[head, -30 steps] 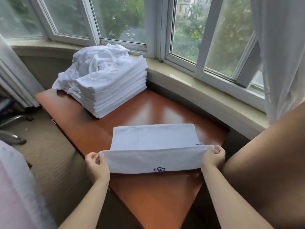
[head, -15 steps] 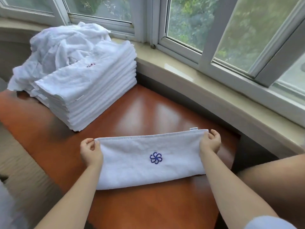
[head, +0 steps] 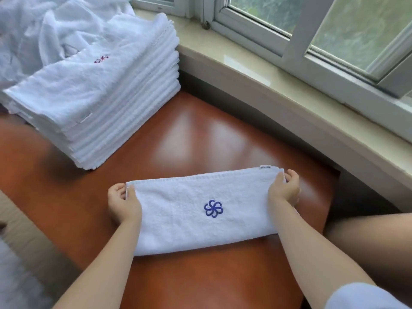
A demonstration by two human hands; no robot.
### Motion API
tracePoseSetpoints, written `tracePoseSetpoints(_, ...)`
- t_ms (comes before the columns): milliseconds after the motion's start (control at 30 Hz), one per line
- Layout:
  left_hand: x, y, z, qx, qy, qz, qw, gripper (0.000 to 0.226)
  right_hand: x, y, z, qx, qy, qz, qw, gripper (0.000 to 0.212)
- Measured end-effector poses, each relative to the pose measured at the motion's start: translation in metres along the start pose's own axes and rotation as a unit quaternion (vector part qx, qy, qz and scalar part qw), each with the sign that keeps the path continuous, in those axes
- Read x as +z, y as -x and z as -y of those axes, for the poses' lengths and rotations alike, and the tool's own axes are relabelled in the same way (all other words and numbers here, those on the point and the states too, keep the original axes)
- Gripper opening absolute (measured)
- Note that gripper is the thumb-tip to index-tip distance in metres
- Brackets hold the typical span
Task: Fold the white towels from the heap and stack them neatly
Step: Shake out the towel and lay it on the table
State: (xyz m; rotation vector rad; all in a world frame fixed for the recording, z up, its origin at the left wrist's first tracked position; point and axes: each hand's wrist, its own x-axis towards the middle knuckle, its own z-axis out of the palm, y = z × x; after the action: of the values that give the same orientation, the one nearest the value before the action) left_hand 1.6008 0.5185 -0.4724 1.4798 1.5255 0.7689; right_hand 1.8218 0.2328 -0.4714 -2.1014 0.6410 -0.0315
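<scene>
A white towel (head: pixel 189 219) with a blue flower emblem lies folded in half lengthwise on the brown table (head: pixel 200 134). My left hand (head: pixel 123 204) pinches its far left corner, and my right hand (head: pixel 284 189) pinches its far right corner beside a small label. A tall stack of folded white towels (head: pixel 107 103) stands at the table's far left. Behind the stack lies the heap of unfolded white towels (head: pixel 44 25).
A beige window sill (head: pixel 278 85) curves along the table's far and right side, with white-framed windows (head: pixel 312 30) above it. My bare leg (head: pixel 374 241) is at the right. Carpeted floor (head: pixel 26 237) lies to the left of the table.
Both hands carried the near edge of the towel over onto the far edge, folding it in half with the blue emblem on top. The camera moved closer to the table.
</scene>
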Motion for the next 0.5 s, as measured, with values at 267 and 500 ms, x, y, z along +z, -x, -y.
tracePoseSetpoints(267, -0.041, 0.029, -0.005, -0.051, -0.195, 0.031, 0.979, 0.047, -0.043, 0.002, -0.002, 0.017, 0.127, 0.144, 0.981, 0.042)
tracePoseSetpoints(500, -0.08, 0.073, -0.032, -0.217, -0.106, 0.203, 0.949, 0.049, -0.09, 0.049, 0.008, 0.125, 0.029, 0.322, 0.938, 0.041)
